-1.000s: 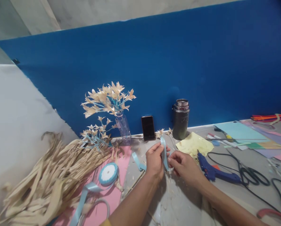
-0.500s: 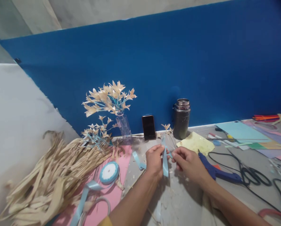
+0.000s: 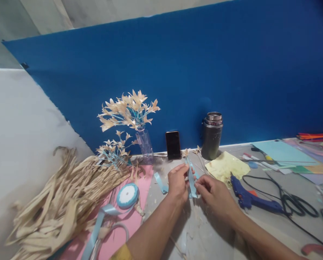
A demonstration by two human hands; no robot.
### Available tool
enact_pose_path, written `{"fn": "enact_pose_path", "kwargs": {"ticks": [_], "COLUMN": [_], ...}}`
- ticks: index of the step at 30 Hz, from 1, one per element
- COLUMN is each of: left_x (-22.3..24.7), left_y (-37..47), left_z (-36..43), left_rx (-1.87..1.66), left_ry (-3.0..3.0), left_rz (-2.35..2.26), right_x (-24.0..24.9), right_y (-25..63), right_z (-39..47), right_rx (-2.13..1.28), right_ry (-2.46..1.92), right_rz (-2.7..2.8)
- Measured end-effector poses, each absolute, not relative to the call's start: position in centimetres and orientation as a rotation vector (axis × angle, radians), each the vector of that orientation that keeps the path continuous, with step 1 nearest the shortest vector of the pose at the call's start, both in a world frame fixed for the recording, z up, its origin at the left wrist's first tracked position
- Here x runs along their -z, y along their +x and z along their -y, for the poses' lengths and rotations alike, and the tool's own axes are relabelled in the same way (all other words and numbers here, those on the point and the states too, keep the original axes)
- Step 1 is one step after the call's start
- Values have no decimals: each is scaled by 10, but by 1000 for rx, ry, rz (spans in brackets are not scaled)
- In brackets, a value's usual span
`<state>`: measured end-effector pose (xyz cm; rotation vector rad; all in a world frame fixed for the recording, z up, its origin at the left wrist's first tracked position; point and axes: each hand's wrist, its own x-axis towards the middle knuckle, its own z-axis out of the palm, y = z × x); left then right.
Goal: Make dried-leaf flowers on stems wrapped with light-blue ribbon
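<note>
Blue ribbon is being pinched by left hand and right hand; a loosening grip risks it unwinding.

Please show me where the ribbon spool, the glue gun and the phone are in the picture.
ribbon spool [image 3: 127, 195], head view, on its white centre face.
glue gun [image 3: 249, 199], head view, on the blue body near the handle.
phone [image 3: 173, 144], head view, on the middle of its dark screen.
</note>
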<state>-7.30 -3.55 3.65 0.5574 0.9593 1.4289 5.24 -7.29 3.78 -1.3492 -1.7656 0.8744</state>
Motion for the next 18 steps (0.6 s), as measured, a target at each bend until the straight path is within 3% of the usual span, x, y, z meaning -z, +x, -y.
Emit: {"fn": "enact_pose_path", "kwargs": {"ticks": [18], "left_x": [-43], "left_y": [-64], "left_z": [39], "left_rx": [-1513], "left_ry": [408], "left_rz": [-863], "right_x": [-40], "right_y": [53], "right_z": [67], "right_rx": [-920], "right_ry": [-1358], "right_rz": [1700]}}
